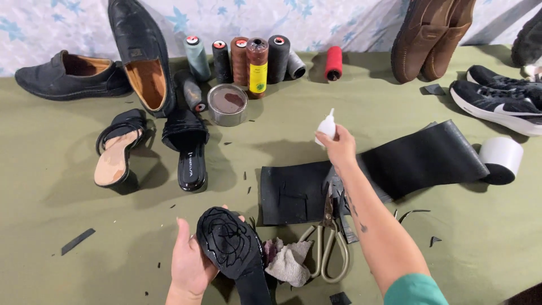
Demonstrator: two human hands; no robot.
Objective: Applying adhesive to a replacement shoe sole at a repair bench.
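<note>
My left hand [189, 262] holds a black shoe [231, 248] sole-up near the table's front edge; the sole shows a cut pattern. My right hand [337, 148] is stretched out over the middle of the table, gripping a small white squeeze bottle [327, 127] with its pointed nozzle up. Under that arm lie a black rubber sheet [293, 195] and a pair of large scissors [328, 248]. A crumpled rag [289, 262] lies beside the shoe.
Black sandals [186, 149] and a heeled sandal [116, 155], black loafers [144, 53], several thread spools [257, 59], a red spool [333, 63], a tin of paste [227, 104], brown shoes [429, 34], sneakers [499, 101] and a white roll [501, 159] ring the olive table [45, 226].
</note>
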